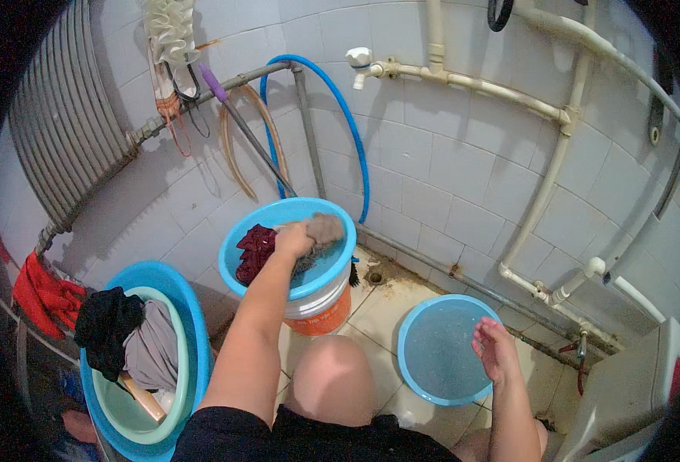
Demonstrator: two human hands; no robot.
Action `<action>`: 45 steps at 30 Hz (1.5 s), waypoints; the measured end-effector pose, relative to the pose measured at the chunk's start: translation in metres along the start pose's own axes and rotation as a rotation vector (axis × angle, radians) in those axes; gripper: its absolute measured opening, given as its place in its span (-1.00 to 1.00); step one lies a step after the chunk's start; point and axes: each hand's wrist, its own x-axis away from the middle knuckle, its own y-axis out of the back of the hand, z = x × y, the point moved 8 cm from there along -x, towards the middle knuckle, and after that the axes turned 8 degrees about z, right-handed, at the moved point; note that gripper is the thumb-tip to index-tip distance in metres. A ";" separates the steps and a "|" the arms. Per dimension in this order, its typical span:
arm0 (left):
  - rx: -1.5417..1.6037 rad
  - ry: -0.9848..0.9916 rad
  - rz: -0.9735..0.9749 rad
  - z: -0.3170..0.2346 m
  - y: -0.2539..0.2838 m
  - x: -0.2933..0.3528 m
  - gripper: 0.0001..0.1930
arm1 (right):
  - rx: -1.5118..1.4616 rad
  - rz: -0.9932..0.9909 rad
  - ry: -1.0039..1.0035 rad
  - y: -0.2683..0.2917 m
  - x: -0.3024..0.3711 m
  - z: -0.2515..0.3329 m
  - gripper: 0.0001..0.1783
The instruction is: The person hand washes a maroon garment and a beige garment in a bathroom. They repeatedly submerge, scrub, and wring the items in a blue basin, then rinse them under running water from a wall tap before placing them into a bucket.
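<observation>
My left hand (294, 240) reaches into a blue basin (236, 231) and is closed on a wet grey-brown cloth (325, 229). Beside it in the same basin lies a crumpled dark red cloth (256, 252). This basin rests on top of a white and orange bucket (320, 311). On my right, a second blue basin (411, 323) with cloudy water stands on the floor. Over its right rim hangs my right hand (495, 348), fingers apart and holding nothing.
At the left, a pale green basin (178, 339) with black clothing (109, 329) and grey clothing (153, 350) sits inside a larger blue tub (199, 308). A purple-handled stick (243, 123) leans by a blue hose (353, 127). A white tap (360, 68) juts from the wall.
</observation>
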 end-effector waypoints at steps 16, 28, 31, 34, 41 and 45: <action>1.747 -0.416 -0.054 -0.156 0.259 0.049 -0.79 | -0.026 0.011 0.056 0.003 0.019 0.013 -0.83; 1.135 -0.346 0.443 -0.310 -0.082 0.128 -0.64 | -0.115 -0.108 0.156 0.040 0.033 0.045 -0.79; 0.895 -0.543 0.418 -0.323 -0.207 0.127 -0.57 | -0.101 -0.152 0.159 0.051 0.035 0.051 -0.80; 0.144 -0.335 0.710 -0.319 -0.272 0.144 -0.52 | -0.117 -0.184 0.153 0.058 0.034 0.052 -0.79; -0.043 -0.581 0.588 -0.331 -0.331 0.157 -0.33 | -0.108 -0.203 0.113 0.062 0.020 0.041 -0.80; -0.251 -0.724 0.632 -0.332 -0.367 0.206 -0.39 | -0.106 -0.198 0.071 0.057 0.022 0.037 -0.81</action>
